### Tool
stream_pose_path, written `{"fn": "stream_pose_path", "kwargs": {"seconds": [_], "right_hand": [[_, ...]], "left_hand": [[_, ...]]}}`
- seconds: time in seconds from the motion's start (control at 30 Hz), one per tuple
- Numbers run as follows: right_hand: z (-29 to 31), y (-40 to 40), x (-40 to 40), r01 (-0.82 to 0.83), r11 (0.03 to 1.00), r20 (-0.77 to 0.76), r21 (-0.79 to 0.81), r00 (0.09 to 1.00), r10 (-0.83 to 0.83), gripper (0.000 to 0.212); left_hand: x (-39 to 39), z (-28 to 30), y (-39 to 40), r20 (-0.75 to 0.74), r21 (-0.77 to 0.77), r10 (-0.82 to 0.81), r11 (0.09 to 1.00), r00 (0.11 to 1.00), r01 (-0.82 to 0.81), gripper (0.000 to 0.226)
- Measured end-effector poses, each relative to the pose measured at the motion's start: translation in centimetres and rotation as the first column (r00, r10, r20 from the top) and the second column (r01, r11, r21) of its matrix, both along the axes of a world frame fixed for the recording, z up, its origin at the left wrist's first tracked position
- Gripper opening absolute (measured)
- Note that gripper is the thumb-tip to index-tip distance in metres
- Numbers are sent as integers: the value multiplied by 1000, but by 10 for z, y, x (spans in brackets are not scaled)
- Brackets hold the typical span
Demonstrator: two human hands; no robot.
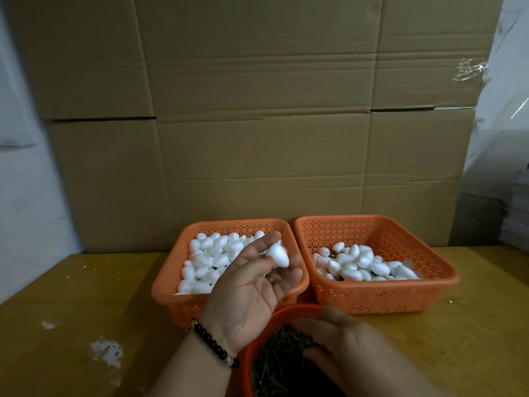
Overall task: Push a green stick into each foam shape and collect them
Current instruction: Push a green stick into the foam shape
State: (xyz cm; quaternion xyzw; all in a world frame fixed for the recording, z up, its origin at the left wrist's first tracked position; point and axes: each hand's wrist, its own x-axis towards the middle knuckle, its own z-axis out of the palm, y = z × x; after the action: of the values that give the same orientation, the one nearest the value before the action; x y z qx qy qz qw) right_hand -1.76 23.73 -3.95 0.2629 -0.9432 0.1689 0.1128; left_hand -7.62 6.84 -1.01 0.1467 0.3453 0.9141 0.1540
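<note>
While the left hand [252, 285] lay palm up above the near edge of the left orange perforated plastic basket [169, 285], its fingertips pinched a single white egg-shaped foam piece [277, 255], lifted clear of the heap, probably so that a stick could be driven into it. That basket was heaped with plain white foam shapes [206, 259], which read as the supply. Just beside it, the right orange perforated basket [429, 270] held a thinner layer of foam shapes [363, 265] with dark bits showing between them, likely the finished ones with sticks in. The right hand [337, 336] reached down into the round red bowl [257, 342] at the near edge of the yellow wooden table [86, 310], fingers curled in among the thin green sticks [283, 362]; whether it had one pinched could not be told. A dark beaded bracelet [214, 346] circled the left wrist. Brown cardboard boxes [257, 110] stood stacked behind the baskets.
</note>
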Motion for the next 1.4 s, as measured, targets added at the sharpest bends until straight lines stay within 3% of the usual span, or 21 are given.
{"fn": "stream_pose_path", "kwargs": {"seconds": [0.13,0.33,0.47,0.67,0.8,1.27,1.4], "right_hand": [[7,5,5,49,982,-55,-180,997,-60,27],[10,10,5,18,932,-202,-362,975,-98,27],[14,8,5,-27,866,-256,-500,959,-118,17],[15,7,6,-60,784,-303,-618,938,-167,26],[18,6,8,-65,700,-291,-711,934,-209,15],[12,11,2,23,764,-300,-645,912,-281,18],[14,8,4,16,758,-296,-652,915,-274,6]], "left_hand": [[1,-2,-1,-41,-44,9,999,999,-11,34],[0,-6,-1,-91,-104,12,994,996,-22,28],[0,-9,-1,-108,-91,-53,995,993,43,29],[2,-10,-2,-109,-137,-161,980,981,145,27],[4,-11,-1,-87,-132,-170,979,982,158,29],[9,-8,2,-89,-169,-152,976,984,135,29],[11,-8,4,-94,-184,-159,973,983,140,29]]}}
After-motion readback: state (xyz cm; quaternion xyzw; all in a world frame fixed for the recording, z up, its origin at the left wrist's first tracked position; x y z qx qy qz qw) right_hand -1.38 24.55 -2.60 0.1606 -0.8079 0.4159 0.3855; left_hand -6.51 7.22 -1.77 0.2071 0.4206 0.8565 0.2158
